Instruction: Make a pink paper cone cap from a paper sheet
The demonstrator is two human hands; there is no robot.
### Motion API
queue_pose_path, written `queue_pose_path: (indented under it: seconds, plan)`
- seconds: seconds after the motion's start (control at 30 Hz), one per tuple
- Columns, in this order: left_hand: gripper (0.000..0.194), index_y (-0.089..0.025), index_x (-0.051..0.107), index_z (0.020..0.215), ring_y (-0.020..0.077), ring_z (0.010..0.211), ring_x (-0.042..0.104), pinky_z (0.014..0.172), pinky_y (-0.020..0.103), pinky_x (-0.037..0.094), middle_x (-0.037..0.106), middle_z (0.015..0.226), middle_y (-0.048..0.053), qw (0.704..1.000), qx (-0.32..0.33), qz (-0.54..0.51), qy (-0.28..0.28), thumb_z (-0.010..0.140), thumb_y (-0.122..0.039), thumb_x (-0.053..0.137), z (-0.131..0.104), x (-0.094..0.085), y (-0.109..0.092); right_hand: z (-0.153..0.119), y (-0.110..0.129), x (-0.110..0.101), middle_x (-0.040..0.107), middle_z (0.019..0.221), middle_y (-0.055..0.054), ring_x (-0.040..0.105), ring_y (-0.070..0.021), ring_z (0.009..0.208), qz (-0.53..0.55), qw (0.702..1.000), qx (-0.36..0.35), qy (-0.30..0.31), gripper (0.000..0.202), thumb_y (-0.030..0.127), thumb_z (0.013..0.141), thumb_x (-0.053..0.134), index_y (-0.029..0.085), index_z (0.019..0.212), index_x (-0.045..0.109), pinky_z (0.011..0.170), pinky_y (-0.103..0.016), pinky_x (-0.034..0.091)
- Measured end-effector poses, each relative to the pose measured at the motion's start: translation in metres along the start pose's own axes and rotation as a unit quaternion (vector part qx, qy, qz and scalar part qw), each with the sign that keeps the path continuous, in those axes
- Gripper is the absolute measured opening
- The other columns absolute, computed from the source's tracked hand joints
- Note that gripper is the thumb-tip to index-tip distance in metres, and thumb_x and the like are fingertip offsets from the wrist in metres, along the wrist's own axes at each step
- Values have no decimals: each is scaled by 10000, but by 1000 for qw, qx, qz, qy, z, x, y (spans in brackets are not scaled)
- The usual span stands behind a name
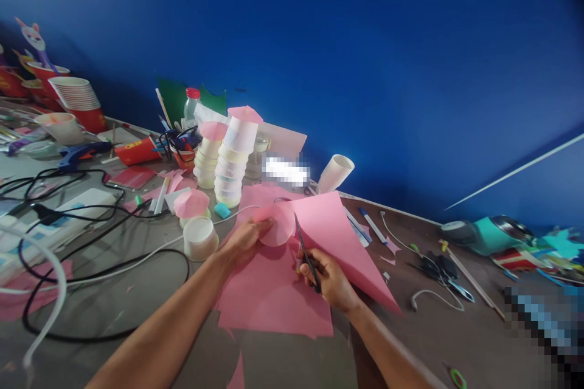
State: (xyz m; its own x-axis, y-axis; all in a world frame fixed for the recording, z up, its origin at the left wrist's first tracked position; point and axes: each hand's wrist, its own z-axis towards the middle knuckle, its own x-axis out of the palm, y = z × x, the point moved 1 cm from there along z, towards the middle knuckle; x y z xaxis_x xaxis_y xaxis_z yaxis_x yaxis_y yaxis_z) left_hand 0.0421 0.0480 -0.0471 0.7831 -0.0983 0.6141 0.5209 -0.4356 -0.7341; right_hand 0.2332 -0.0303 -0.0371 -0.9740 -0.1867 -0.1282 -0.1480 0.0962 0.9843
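My left hand point(249, 237) pinches the left edge of a round pink paper disc point(279, 226), thumb on top. In my right hand point(326, 276) is a pair of dark scissors point(310, 261), fingers wrapped round the handles, blades pointing away beside the disc's right edge. Beneath both hands lie pink paper sheets point(274, 310). A larger pink sheet point(337, 225) rises, partly curled, to the right of the scissors. Behind the disc stand two stacks of white paper cups point(230, 170) with pink paper tops. A short cup point(201, 238) is left of my left forearm.
Black cables point(104, 337) and a white power strip point(82, 213) lie at left, near a blue glue gun point(82, 155) and red cups point(93, 118). At right are pens point(373, 226), other scissors point(460, 292) and a teal tool point(493, 234). A blue wall point(365, 61) stands behind.
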Motion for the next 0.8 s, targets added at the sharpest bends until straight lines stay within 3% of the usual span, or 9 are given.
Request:
queue_pose_path:
  seconds: [0.1, 0.4, 0.8]
  plan:
    - [202, -116, 719, 851, 260, 766, 710, 663, 318, 546, 745, 741, 96, 1000, 0, 10, 7, 747, -272, 793, -2, 1, 0, 0, 3, -1, 569, 697, 15, 465, -95, 534, 34, 998, 33, 27, 591, 686, 670, 747, 184, 944, 599, 524, -246, 395]
    - [238, -117, 729, 890, 267, 707, 717, 626, 328, 551, 757, 756, 101, 999, -4, 33, 30, 758, -310, 778, -10, 7, -2, 0, 5, -2, 536, 676, 26, 459, -100, 541, 45, 998, 28, 27, 576, 677, 682, 744, 183, 938, 593, 527, -251, 384]
    - [283, -148, 630, 701, 173, 557, 617, 520, 267, 472, 684, 642, 46, 991, -15, 129, -10, 722, -384, 786, -15, 9, -5, 0, 7, -6, 575, 686, 11, 471, -94, 540, 39, 998, 35, 33, 666, 744, 644, 739, 174, 951, 584, 525, -243, 396]
